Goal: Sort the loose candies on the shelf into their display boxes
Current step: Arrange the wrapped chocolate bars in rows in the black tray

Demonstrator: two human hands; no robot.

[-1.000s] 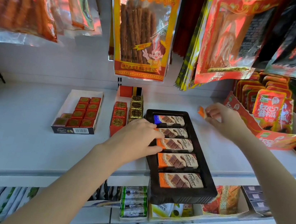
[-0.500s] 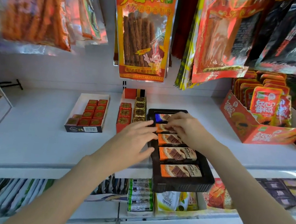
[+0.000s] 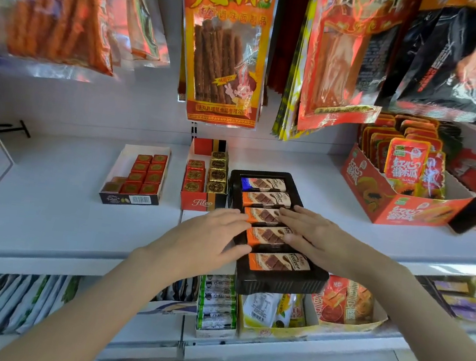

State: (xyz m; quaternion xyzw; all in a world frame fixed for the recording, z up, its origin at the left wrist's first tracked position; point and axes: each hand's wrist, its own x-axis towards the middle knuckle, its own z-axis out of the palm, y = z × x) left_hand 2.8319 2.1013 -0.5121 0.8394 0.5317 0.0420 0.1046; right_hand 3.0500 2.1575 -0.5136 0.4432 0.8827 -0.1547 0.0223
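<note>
Five wrapped chocolate bars lie stacked in a row inside the black display tray, which sits on the white shelf with its near end jutting over the shelf's front lip. Four bars carry orange wrappers and the farthest one shows blue at its end. Left of the tray, the red and gold box holds red squares and gold squares in two columns, touching or just beside the tray's left wall. Further left, the white open box holds red squares in two columns with some browner ones at its near left corner. No loose candy shows on the bare shelf around these boxes, so the sorting looks close to finished; what seems left is tidying the bars so they lie square, and perhaps pushing the tray back onto the shelf.

Both hands lie flat over the middle of the tray. On the left hand the fingers are extended and lightly spread, tips resting on the left ends of the third and fourth bars, gripping nothing. The right hand mirrors it, fingers straight and pointing left across the right ends of the same bars, palm down, nothing pinched. The pose reads as pressing or squaring the bars from both sides
</note>
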